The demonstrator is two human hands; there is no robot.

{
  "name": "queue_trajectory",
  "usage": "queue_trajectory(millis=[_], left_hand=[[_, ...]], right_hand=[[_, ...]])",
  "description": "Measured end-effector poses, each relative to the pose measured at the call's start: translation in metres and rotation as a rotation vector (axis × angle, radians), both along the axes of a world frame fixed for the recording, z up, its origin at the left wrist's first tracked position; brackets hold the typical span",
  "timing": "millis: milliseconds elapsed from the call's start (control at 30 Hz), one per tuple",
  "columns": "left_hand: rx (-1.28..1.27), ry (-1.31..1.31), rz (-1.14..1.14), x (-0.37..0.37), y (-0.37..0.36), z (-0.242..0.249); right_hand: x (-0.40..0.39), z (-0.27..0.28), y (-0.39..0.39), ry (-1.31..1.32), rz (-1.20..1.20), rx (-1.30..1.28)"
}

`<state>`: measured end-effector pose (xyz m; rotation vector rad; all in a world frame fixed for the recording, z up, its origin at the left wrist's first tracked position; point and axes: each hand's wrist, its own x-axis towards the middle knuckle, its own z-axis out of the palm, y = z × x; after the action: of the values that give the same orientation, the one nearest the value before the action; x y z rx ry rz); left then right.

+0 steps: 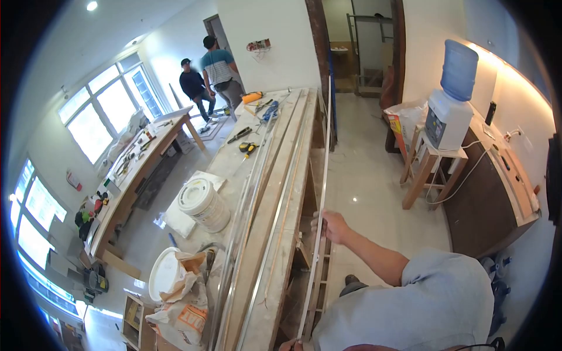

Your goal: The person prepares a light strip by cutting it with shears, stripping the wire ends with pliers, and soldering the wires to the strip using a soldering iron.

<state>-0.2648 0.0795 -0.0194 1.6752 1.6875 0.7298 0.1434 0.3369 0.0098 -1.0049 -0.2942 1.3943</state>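
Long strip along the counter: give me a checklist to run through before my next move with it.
1. Right hand closed around the long strip: ok.
2. Left hand holding the strip's near end: cannot tell, mostly out of frame.
3. Strip's far end free near the doorway: cannot tell.
4. Yellow drill on the countertop apart from the strip: ok.
5. Two people standing well away from the strip: ok.
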Motion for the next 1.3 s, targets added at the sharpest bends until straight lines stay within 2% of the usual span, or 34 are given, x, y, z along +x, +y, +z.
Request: queue_trajectory(millis=[67,133,167,233,267,300,333,367,400,433,467,633,800,900,1033,1100,1167,1233,1300], left_hand=[[0.006,0.007,-0.028,-0.017,-0.018,-0.017],[-0.160,-0.103,0.041,-0.042,-0.035,-0.060],[-0.171,-0.097,0.039,-0.046,-0.035,-0.064],[-0.217,-0.044,-0.119,-0.056,-0.032,-0.064],[-0.244,-0.140,-0.076,-0.041,-0.022,-0.042],[-0.288,-0.234,-0.012,-0.016,-0.009,-0.010],[-0.235,-0.330,0.019,0.000,-0.003,0.002],[-0.192,-0.207,0.010,0.013,0.004,0.017],[-0.190,-0.260,0.030,0.024,0.008,0.027],[-0.144,-0.287,0.010,0.033,0.013,0.028],[-0.231,-0.354,0.037,0.044,0.017,0.035],[-0.390,-0.497,0.025,0.084,0.037,0.042],[-0.324,-0.582,-0.001,0.109,0.034,0.037],[-0.264,-0.494,0.012,0.123,0.028,0.053],[-0.216,-0.479,-0.021,0.128,0.025,0.047],[-0.225,-0.444,-0.021,0.130,0.025,0.051],[-0.238,-0.451,-0.013,0.133,0.026,0.051],[-0.240,-0.464,-0.002,0.136,0.029,0.046],[-0.282,-0.512,-0.023,0.137,0.032,0.040]], right_hand=[[0.019,0.012,0.005,0.087,-0.066,0.034],[0.032,0.017,0.012,0.091,-0.109,0.011],[0.035,0.018,0.013,0.088,-0.144,-0.003],[0.037,0.012,0.015,0.123,-0.152,0.042],[0.041,-0.001,0.018,0.163,-0.138,0.073],[0.040,0.000,0.018,0.106,-0.177,0.078],[0.040,0.007,0.020,0.048,-0.198,0.067],[0.042,0.013,0.023,0.052,-0.183,0.056],[0.039,0.019,0.021,0.060,-0.179,0.048],[0.031,0.035,0.012,-0.013,-0.163,0.054],[0.023,0.046,0.005,-0.086,-0.151,0.080],[0.005,0.039,-0.037,-0.157,0.062,0.088],[-0.009,0.031,-0.085,-0.461,0.172,-0.053],[-0.013,0.054,-0.108,-0.537,0.009,-0.003],[-0.004,0.053,-0.109,-0.695,0.070,-0.034],[0.003,0.034,-0.106,-0.909,0.073,0.019],[-0.013,0.038,-0.130,-1.239,0.069,0.084],[-0.033,0.007,-0.173,-1.383,0.436,0.280],[-0.045,0.025,-0.207,-1.341,0.897,0.259]])
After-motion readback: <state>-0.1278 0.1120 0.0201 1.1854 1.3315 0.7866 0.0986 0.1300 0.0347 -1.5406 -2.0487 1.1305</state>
